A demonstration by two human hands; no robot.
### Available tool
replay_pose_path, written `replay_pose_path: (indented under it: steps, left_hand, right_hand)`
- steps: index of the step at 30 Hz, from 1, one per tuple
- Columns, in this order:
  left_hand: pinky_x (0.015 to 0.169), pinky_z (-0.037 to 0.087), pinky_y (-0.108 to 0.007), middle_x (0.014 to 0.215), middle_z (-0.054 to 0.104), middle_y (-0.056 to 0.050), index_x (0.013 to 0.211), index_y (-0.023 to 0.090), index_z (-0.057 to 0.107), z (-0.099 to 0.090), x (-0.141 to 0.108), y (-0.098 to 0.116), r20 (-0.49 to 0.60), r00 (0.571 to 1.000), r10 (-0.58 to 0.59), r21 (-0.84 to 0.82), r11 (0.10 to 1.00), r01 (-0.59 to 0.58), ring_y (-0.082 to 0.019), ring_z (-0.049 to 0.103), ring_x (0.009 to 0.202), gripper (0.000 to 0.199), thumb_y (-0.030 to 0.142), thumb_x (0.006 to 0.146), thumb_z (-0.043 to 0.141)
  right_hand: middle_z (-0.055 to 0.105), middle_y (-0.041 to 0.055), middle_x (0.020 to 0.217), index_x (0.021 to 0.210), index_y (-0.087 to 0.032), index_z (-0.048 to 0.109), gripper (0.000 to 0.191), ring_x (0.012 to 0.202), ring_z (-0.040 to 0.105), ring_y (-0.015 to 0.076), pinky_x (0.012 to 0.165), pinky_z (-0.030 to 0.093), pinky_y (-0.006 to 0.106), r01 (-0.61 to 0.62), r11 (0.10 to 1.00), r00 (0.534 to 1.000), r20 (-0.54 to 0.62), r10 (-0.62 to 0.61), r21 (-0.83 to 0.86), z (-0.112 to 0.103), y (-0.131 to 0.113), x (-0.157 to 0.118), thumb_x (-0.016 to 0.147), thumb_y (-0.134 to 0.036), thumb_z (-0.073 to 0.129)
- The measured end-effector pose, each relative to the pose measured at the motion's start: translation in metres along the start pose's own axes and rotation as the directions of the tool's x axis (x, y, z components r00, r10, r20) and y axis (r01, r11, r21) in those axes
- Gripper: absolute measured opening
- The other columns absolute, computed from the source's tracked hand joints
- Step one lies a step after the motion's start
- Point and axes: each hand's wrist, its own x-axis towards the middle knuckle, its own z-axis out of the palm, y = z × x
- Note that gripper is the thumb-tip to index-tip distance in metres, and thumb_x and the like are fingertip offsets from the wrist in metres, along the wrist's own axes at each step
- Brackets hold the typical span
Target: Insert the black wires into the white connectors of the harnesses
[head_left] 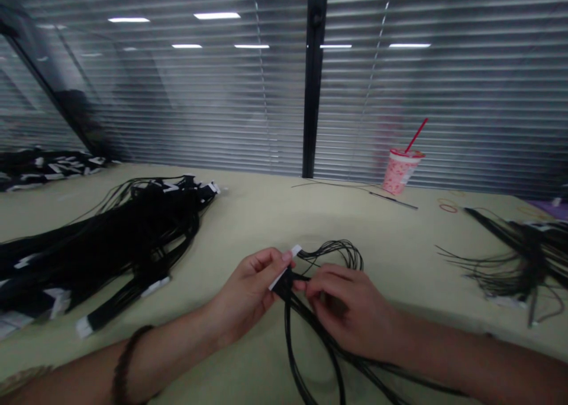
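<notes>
Pinching a flat black connector with a white tag (284, 279) at lower centre of the frame, the left hand (248, 292) clamps it between thumb and fingers. The right hand (350, 313) closes on the thin black wires (287, 340) beside it. They look light and springy, likely best held near the connector.

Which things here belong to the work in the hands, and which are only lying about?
Belong: left hand, right hand, held black wire bundle, left black wire pile, right black wire pile.
Lying about: pink cup, red straw, rubber bands, thin black cable.
</notes>
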Motion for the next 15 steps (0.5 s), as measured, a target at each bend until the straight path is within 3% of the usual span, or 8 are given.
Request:
replay_pose_path:
  steps: [5, 10, 15]
  left_hand:
    - [0.056, 0.041, -0.018, 0.059, 0.053, 0.003, 0.068, 0.014, 0.053, -0.001, 0.000, -0.002, 0.013, 1.000, 0.026, 0.006, 1.000, -0.026, -0.007, 0.052, 0.056, 0.016, 0.025, 0.079, 0.056]
    - [0.051, 0.035, -0.018, 0.055, 0.047, 0.004, 0.062, 0.013, 0.051, 0.002, 0.002, -0.005, -0.019, 0.996, 0.091, 0.087, 0.992, -0.089, -0.006, 0.043, 0.053, 0.022, 0.027, 0.078, 0.058]
    - [0.051, 0.031, -0.019, 0.056, 0.045, 0.004, 0.063, 0.014, 0.050, 0.004, 0.003, -0.009, -0.047, 0.984, 0.170, 0.300, 0.942, -0.148, -0.007, 0.039, 0.054, 0.024, 0.032, 0.078, 0.056]
  right_hand:
    - [0.059, 0.0048, 0.079, 0.092, -0.011, 0.059, 0.019, 0.070, 0.052, 0.0093, 0.065, 0.041, 0.019, 0.048, 0.992, 0.997, -0.067, -0.040, 0.120, -0.002, -0.010, 0.000, 0.075, -0.010, 0.050]
    - [0.061, 0.0009, 0.068, 0.079, -0.015, 0.064, 0.012, 0.064, 0.053, 0.0092, 0.062, 0.039, 0.020, -0.072, 0.997, 0.997, -0.031, 0.071, -0.032, -0.001, -0.014, 0.007, 0.079, -0.020, 0.053]
    - [0.062, -0.0003, 0.066, 0.070, -0.016, 0.063, 0.009, 0.059, 0.053, 0.0097, 0.059, 0.038, 0.022, -0.202, 0.965, 0.979, -0.004, 0.204, -0.168, 0.003, -0.018, 0.014, 0.075, -0.018, 0.055]
